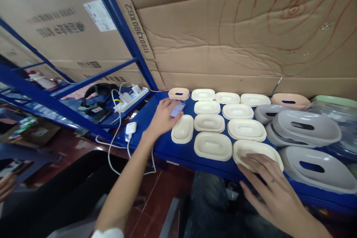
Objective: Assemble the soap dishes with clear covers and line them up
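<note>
My left hand (163, 117) reaches out over the blue table (156, 134) and rests on a phone (177, 110) with a lit screen, fingers around its near end. My right hand (267, 184) lies flat with spread fingers on the nearest cream oval tray (252, 148) at the table's front edge. Several more cream trays (209, 122) lie in rows between the two hands. Whether the phone is lifted or lying on the table I cannot tell.
Grey oval lids (306, 128) with slots are stacked at the right, with pink ones (290, 101) behind. A power strip (131, 98), white cables, a charger (131, 127) and headphones (96, 95) sit at the left. Cardboard boxes (237, 37) wall the back. Another person's hand (5, 186) shows at the far left.
</note>
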### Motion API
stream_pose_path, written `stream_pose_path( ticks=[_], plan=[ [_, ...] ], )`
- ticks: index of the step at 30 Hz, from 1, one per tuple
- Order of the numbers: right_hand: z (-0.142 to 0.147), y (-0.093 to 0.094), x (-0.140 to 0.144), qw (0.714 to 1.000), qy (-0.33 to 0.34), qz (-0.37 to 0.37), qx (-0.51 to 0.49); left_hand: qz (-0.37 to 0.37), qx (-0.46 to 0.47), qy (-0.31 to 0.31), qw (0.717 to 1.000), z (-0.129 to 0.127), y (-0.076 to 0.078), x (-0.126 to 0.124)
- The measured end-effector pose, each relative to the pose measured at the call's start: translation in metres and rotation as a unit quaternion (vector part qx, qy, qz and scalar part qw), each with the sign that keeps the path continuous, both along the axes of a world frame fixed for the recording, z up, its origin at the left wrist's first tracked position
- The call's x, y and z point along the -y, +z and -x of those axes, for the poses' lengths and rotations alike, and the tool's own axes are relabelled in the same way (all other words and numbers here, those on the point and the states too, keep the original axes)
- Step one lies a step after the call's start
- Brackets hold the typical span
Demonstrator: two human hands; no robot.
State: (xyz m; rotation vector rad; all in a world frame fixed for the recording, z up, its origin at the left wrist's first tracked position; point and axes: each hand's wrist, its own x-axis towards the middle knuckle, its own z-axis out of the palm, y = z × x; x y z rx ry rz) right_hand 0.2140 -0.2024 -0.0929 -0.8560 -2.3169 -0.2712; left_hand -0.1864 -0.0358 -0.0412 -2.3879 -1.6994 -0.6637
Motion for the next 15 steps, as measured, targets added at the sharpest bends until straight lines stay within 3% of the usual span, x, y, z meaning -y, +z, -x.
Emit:
stream_pose_path(
  ticks=[1,3,6,9,15],
  plan=[
    [0.011,0.001,-0.001,1.000,0.007,-0.009,0.003,0.047,-0.040,0.023,0.998,0.008,0.010,-0.027],
    [0.033,0.000,-0.004,1.000,0.012,-0.026,0.005,0.071,-0.061,0.045,0.995,0.020,0.026,-0.077],
    [0.058,-0.009,-0.010,0.999,0.003,-0.031,0.008,0.114,-0.087,0.057,0.988,0.029,0.037,-0.130],
    [0.067,-0.021,-0.014,0.999,-0.024,-0.031,0.028,0.168,-0.110,0.037,0.979,0.032,0.031,-0.157],
    [0.066,-0.027,-0.015,0.999,-0.034,-0.032,0.021,0.217,-0.128,0.018,0.967,0.035,0.013,-0.172]
  ],
)
